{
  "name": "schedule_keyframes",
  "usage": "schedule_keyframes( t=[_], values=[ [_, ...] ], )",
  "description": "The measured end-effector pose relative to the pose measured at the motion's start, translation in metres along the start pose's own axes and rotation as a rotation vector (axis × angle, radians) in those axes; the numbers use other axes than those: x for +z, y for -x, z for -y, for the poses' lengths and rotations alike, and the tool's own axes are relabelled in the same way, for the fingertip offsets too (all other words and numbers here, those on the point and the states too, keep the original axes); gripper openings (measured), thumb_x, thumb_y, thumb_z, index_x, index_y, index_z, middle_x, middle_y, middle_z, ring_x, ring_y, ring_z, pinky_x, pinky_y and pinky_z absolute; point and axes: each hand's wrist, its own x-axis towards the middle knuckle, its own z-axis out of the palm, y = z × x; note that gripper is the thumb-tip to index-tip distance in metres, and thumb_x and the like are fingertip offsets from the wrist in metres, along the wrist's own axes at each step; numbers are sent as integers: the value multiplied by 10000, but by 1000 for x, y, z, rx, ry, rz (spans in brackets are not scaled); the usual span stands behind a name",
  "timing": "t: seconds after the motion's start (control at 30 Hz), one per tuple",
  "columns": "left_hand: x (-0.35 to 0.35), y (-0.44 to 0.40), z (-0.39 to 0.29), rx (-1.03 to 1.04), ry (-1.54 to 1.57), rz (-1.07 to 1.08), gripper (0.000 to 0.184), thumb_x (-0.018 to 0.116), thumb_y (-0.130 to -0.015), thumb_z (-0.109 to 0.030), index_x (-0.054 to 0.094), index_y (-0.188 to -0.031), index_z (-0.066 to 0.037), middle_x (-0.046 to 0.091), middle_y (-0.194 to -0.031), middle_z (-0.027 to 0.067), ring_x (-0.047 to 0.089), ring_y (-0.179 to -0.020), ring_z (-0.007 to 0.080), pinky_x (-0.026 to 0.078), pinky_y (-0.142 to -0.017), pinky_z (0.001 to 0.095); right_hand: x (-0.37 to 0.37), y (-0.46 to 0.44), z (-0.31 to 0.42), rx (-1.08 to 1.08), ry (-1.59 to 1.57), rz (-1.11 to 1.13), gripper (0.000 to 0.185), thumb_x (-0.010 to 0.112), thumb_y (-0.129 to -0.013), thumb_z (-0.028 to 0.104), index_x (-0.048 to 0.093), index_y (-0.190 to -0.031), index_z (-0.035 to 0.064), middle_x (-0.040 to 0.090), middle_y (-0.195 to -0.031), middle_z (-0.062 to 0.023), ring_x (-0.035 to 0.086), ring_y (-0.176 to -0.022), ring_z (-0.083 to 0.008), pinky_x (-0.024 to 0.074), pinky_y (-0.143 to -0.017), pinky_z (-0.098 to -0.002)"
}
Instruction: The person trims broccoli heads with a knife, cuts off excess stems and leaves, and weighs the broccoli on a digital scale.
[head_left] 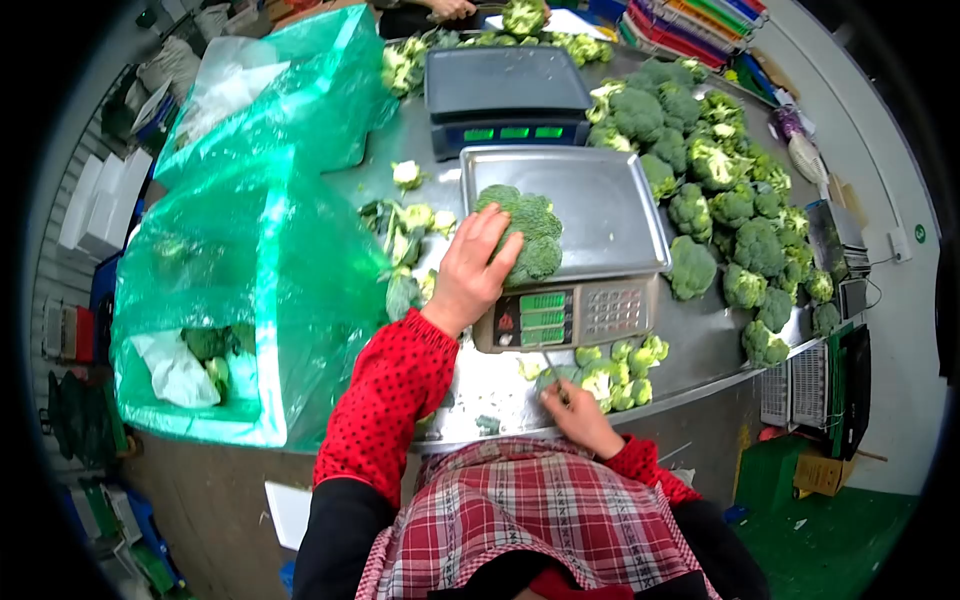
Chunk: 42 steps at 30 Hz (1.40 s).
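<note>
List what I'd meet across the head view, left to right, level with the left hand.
Nearer green bag, leafy cut pieces, left hand on a broccoli head, broccoli heap, wall socket.

Red black-dotted sleeve covers (pixel 388 400), black sleeves, red-white plaid apron (pixel 535 515)

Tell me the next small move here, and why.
I'd probably ease the left hand off the broccoli, leaving it on the tray: fingers touch it, and the display is lit, so contact could skew the reading.
</note>
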Motion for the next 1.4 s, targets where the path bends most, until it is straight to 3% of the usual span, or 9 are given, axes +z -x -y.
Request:
schedule_keyframes(
  t=[0.17, 0.27, 0.33, 0.4, 0.53, 0.87, 1.17, 1.3, 1.4],
  values=[
    [49, 1, 15, 35, 29, 106, 432, 656, -731, -8, 567, -1154, -18, 555, -1204, 197, 561, -1161, 388, 482, -994, 464, -8, 11, 2, 101, -56, -62, 244, 646, -925, 230, 607, -964, -8, 637, -758, -182, 613, -666, -243, 485, -628, -363],
    [41, 22, -8, -430, 350, -19, 687, 815, -563, -23, 515, -1180, 4, 570, -1188, 207, 581, -1104, 393, 506, -947, 409, -26, -7, 2, 3, -27, -254, 212, 656, -915, 201, 607, -980, 5, 576, -649, -125, 550, -562, -189, 446, -548, -332],
    [11, 19, -28, -734, 545, 20, 634, 845, -670, -71, 490, -1189, 6, 599, -1125, 155, 619, -1034, 269, 515, -901, 350, -48, -30, 30, -154, 103, -318, 157, 620, -924, 102, 613, -1042, -2, 662, -841, -156, 654, -726, -215, 495, -640, -321],
    [-16, 32, -47, -1106, 895, -29, 610, 849, -736, -100, 470, -1200, 12, 610, -1062, 91, 611, -976, 158, 506, -869, 289, -55, -58, 57, -478, 147, -396, 144, 620, -898, 62, 617, -1033, 13, 658, -874, -211, 661, -746, -377, 511, -597, -395],
    [-65, 66, -69, -1305, 981, -140, 519, 830, -754, -134, 522, -1147, 7, 614, -1047, 70, 586, -965, 136, 482, -878, 279, -45, -63, 91, -553, 356, -102, 258, 616, -847, 52, 591, -1104, 46, 673, -886, -182, 660, -746, -374, 525, -612, -436],
    [-108, 105, -118, -1457, 963, -371, 515, 781, -699, -93, 542, -1141, 22, 619, -1060, 92, 590, -953, 155, 469, -878, 283, -26, -39, 80, -642, 468, 271, 403, 608, -785, 39, 538, -1181, 44, 666, -791, -179, 638, -648, -377, 496, -562, -472],
    [-106, 109, -145, -1582, 961, -207, 459, 771, -705, -44, 549, -1101, 26, 635, -996, 89, 591, -890, 145, 481, -823, 279, 1, -27, 30, -569, 563, 89, 295, 592, -805, 24, 554, -1098, 25, 626, -666, -154, 620, -560, -341, 475, -499, -446],
    [-107, 114, -141, -1537, 860, -85, 458, 783, -694, -30, 554, -1086, 28, 638, -985, 88, 596, -879, 149, 487, -814, 283, 9, -14, 21, -308, 534, 226, 314, 636, -833, 53, 565, -1138, 78, 639, -719, -192, 640, -615, -372, 505, -544, -459],
    [-104, 124, -131, -1610, 938, -145, 446, 767, -692, -30, 560, -1084, 25, 644, -988, 84, 598, -883, 147, 485, -818, 279, 8, -7, 20, -429, 483, 190, 328, 609, -826, 89, 534, -1145, 80, 625, -646, -138, 623, -555, -343, 484, -487, -446]
  ],
)
